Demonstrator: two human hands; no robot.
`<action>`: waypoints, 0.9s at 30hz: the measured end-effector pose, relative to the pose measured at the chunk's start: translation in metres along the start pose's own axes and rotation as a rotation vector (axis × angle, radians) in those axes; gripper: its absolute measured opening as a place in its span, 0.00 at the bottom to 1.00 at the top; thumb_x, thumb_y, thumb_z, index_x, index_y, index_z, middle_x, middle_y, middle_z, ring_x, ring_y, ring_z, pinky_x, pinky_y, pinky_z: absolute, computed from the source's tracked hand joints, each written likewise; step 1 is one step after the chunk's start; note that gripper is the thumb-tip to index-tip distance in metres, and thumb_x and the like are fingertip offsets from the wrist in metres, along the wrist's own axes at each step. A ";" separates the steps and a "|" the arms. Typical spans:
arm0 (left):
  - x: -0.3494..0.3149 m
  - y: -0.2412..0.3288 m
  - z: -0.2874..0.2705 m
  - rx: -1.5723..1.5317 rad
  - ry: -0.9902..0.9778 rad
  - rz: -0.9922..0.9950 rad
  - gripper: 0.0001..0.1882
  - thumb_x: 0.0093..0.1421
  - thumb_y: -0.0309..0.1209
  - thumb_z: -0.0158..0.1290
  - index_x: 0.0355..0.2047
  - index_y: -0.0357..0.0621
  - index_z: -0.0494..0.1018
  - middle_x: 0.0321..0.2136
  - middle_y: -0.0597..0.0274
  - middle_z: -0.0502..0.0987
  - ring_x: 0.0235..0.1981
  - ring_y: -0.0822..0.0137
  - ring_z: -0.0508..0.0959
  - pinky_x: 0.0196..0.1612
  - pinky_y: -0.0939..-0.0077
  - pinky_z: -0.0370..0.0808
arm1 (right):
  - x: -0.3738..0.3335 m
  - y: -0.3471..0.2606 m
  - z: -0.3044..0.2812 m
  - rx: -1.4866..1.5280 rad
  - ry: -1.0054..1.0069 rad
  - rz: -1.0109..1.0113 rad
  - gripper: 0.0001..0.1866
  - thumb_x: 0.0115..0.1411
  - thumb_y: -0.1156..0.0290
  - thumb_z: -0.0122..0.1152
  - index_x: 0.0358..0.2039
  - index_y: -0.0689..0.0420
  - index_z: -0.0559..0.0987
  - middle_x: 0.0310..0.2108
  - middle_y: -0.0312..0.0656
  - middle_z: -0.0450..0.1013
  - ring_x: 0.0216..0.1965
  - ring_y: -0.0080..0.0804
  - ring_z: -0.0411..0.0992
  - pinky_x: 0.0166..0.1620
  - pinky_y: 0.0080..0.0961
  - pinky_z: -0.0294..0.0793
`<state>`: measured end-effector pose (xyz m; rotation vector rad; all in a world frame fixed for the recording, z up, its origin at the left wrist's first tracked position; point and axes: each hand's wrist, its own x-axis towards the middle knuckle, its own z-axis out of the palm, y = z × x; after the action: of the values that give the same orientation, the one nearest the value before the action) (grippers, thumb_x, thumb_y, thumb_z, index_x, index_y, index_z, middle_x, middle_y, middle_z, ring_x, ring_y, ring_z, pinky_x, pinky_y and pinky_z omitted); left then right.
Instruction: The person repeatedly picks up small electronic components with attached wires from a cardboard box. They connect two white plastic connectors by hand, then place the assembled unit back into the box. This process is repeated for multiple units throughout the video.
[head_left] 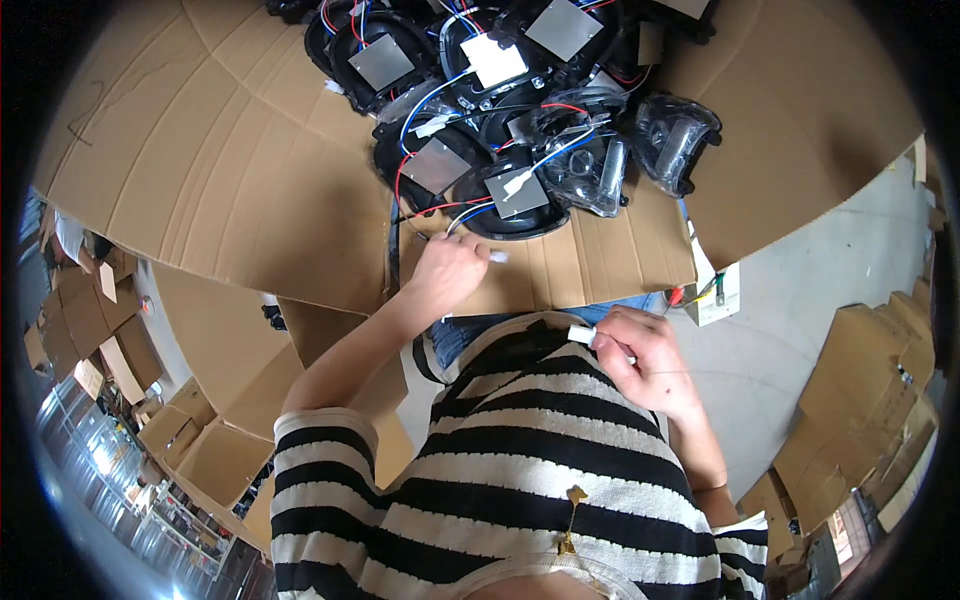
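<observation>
My left hand [450, 272] is closed around the wire lead of the nearest black housing [540, 222]. A white plug [498, 256] sticks out past its fingers. Red, blue and white wires [468, 212] run from that hand up to the housing, which carries a silver metal plate [530, 203]. In front of my striped shirt, my right hand [645, 360] pinches a small white connector [581, 334] between thumb and fingers. The two white pieces are apart. How the wires lie inside my left fist is hidden.
Several black housings [440, 170] with metal plates and loose wires are heaped on cardboard [610, 245]. Clear-wrapped units [675, 145] lie at the heap's right. Wide cardboard flaps [250, 150] spread on both sides. Opened cartons [225, 440] stand at left, flattened cardboard [860, 390] at right.
</observation>
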<state>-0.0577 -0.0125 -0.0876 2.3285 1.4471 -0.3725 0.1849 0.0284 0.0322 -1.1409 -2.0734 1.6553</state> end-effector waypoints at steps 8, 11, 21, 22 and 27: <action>-0.020 0.013 -0.067 -1.344 -0.060 -0.013 0.07 0.55 0.24 0.43 0.31 0.33 0.69 0.24 0.62 0.66 0.26 0.72 0.67 0.30 0.80 0.63 | 0.007 0.007 0.014 0.204 -0.059 0.087 0.04 0.50 0.76 0.48 0.22 0.62 0.69 0.17 0.41 0.64 0.17 0.31 0.61 0.21 0.24 0.59; -0.028 0.021 -0.070 -1.444 0.001 0.001 0.07 0.54 0.23 0.44 0.31 0.34 0.70 0.25 0.62 0.68 0.27 0.72 0.67 0.30 0.80 0.63 | 0.004 0.009 0.014 0.290 -0.064 0.148 0.05 0.52 0.76 0.47 0.21 0.62 0.69 0.16 0.35 0.62 0.16 0.21 0.57 0.19 0.18 0.55; -0.030 0.023 -0.080 -1.475 -0.014 0.165 0.05 0.52 0.24 0.46 0.27 0.35 0.71 0.23 0.62 0.67 0.24 0.71 0.66 0.27 0.78 0.61 | 0.010 0.006 0.003 0.012 -0.028 -0.075 0.03 0.47 0.76 0.51 0.21 0.61 0.68 0.17 0.43 0.64 0.19 0.40 0.65 0.22 0.30 0.62; -0.029 0.024 -0.080 -1.449 -0.009 0.194 0.05 0.52 0.24 0.46 0.26 0.36 0.71 0.22 0.62 0.66 0.23 0.71 0.65 0.26 0.79 0.61 | 0.010 0.006 0.003 -0.052 -0.022 -0.094 0.03 0.46 0.76 0.51 0.21 0.61 0.68 0.17 0.44 0.64 0.20 0.42 0.65 0.23 0.31 0.63; -0.025 0.033 -0.088 -1.453 0.019 0.173 0.05 0.53 0.25 0.46 0.25 0.39 0.71 0.19 0.63 0.64 0.20 0.72 0.63 0.23 0.80 0.59 | 0.005 0.002 0.008 0.052 -0.028 -0.009 0.02 0.47 0.77 0.50 0.21 0.62 0.69 0.17 0.44 0.64 0.19 0.41 0.65 0.23 0.31 0.62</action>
<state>-0.0363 -0.0067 0.0069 1.1911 0.9082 0.5907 0.1770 0.0264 0.0265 -1.0964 -2.0368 1.7206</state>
